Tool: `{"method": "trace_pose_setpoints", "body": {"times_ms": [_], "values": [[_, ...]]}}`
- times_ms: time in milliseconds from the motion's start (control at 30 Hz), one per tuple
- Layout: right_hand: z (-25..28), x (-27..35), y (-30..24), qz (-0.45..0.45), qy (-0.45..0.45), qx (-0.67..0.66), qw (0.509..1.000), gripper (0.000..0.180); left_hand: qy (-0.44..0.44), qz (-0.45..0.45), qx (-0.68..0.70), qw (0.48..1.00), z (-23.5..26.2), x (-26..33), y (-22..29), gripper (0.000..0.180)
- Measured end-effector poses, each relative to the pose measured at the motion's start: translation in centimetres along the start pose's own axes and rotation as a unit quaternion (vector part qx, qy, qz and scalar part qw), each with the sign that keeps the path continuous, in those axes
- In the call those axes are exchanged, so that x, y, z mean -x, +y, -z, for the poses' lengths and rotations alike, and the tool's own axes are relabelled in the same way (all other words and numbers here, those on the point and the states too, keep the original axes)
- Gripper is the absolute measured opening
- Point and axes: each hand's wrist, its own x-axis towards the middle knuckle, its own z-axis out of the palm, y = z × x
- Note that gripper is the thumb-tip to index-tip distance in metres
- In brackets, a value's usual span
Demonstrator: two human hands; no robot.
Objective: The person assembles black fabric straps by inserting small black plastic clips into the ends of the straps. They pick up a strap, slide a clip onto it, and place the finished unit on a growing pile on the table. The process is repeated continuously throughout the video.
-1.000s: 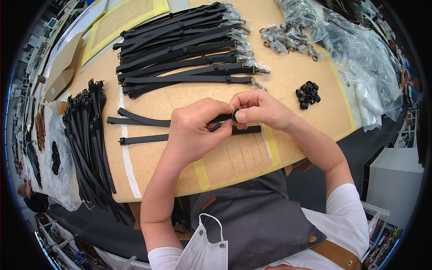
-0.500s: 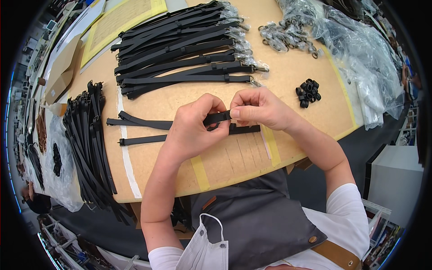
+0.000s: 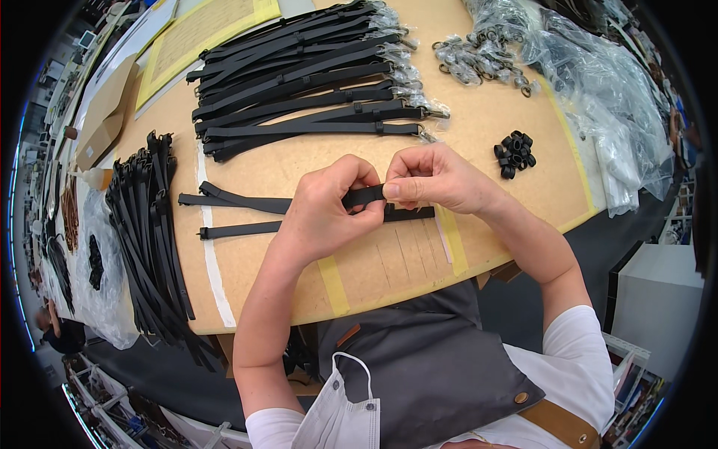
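Note:
Between my two hands a black strap [image 3: 365, 196] is held just above the table. My left hand [image 3: 329, 206] grips it with thumb and fingers curled round. At its right end my right hand [image 3: 434, 181] pinches it between thumb and forefinger; what lies under those fingertips is hidden. The strap's long part [image 3: 247, 200] trails out to the left over the table. Below it lies a second black strap [image 3: 243, 230], passing behind my left hand, with its right end [image 3: 411, 214] showing beyond.
Rows of black straps [image 3: 299, 82] with plastic-wrapped clasps lie at the back. More straps [image 3: 149, 239] hang over the left edge. On the right are small black loops [image 3: 514, 154], wrapped metal clasps [image 3: 486, 60] and clear plastic bags [image 3: 598, 90]. Another person [image 3: 63, 333] is far left.
Both hands keep their hold on the strap with hardly any movement. The whole view has shifted very slightly.

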Motion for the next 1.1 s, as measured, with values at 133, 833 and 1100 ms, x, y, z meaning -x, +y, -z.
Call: {"method": "trace_pose_setpoints", "body": {"times_ms": [133, 833, 1100], "values": [[0.0, 0.0, 0.2, 0.001, 0.001, 0.002, 1.0, 0.021, -0.004, -0.002, -0.009, 1.0, 0.0, 0.0, 0.0, 0.021], [-1.6, -0.5, 2.8, 0.064, 0.064, 0.084, 0.992, 0.01, -0.036, -0.016, 0.016, 0.999, -0.3, 0.1, 0.3, 0.04], [-1.6, -0.4, 2.3, 0.043, 0.031, 0.043, 0.998, 0.023, -0.053, -0.033, 0.075, 0.995, 0.6, 0.1, -0.2, 0.037]]}}
